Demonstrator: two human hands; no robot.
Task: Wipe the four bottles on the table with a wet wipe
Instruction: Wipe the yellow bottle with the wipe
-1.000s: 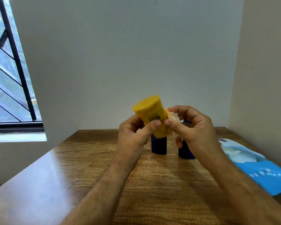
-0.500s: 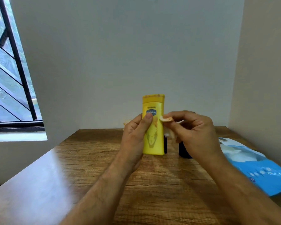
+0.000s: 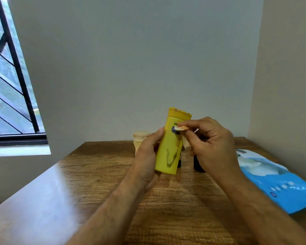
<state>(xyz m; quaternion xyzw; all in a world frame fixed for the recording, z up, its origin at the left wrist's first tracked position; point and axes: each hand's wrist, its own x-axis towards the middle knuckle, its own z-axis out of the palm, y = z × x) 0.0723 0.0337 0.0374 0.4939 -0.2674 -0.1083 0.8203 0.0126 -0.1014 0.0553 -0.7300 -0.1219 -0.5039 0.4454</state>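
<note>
Wooden table (image 3: pixel 99 183) beneath: yellow bottle (image 3: pixel 170 147) raised off it, gripped from behind by left hand (image 3: pixel 147 160) to present label; right hand (image 3: pixel 212 144) pinching wet wipe (image 3: pixel 181 129) against label.

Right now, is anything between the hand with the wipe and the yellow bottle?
Nothing visible. The right hand presses the white wet wipe straight onto the yellow plastic bottle, which the left hand holds.

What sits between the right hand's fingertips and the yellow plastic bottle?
In the head view, a folded white wet wipe, pinched by the right hand, presses against the yellow plastic bottle.
</note>
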